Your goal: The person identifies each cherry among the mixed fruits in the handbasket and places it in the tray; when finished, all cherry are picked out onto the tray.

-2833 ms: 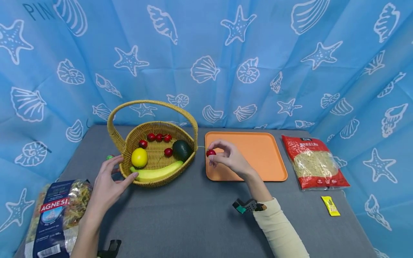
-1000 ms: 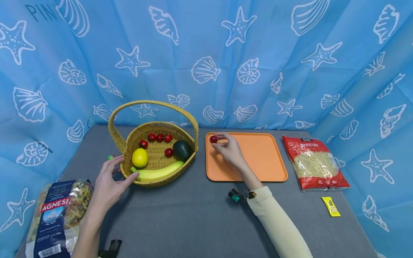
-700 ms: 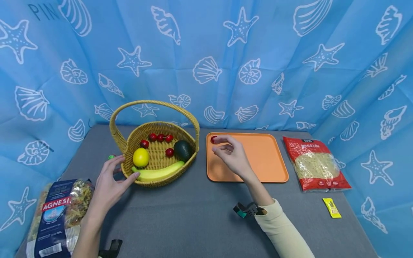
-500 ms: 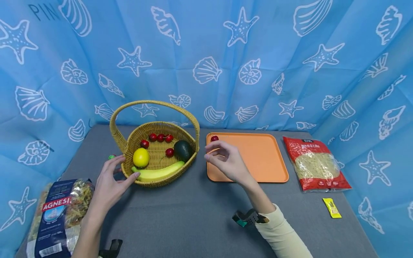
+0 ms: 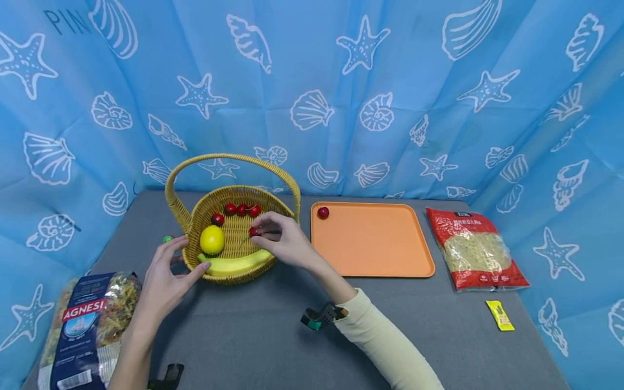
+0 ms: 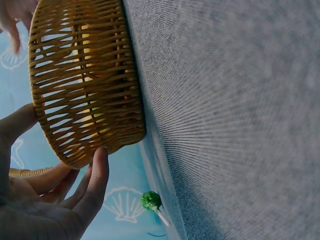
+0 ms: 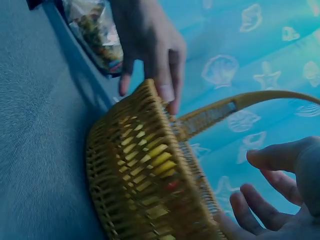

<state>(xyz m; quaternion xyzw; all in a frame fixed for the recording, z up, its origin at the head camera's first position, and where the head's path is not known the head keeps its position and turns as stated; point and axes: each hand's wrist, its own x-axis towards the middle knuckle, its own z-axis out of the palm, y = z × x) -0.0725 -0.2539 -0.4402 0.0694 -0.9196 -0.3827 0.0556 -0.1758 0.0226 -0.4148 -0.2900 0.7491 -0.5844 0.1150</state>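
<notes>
My left hand (image 5: 166, 281) grips the left rim of the wicker basket (image 5: 234, 279), thumb and fingers on its edge. Over the basket's right side reaches my right hand (image 5: 283, 238), its fingertips close around a cherry (image 5: 253, 232) in the head view. From the right wrist, thumb and fingers stand apart with nothing seen between them. Also in the basket are a lemon (image 5: 212, 240), a banana (image 5: 236, 264) and several other cherries (image 5: 241, 209). The avocado is hidden behind my right hand. One cherry (image 5: 323, 213) lies in the far left corner of the orange tray (image 5: 372, 244).
A pasta bag (image 5: 88, 325) lies at the front left. On the right are a red food bag (image 5: 475, 249) and a small yellow packet (image 5: 500, 315). A green lollipop (image 6: 151, 201) lies behind my left hand. The basket's tall handle (image 5: 234, 157) arches over it.
My right hand set a cherry down in the tray's far left corner, let go, and moved left over the basket to another cherry. My left hand has stayed on the basket rim.
</notes>
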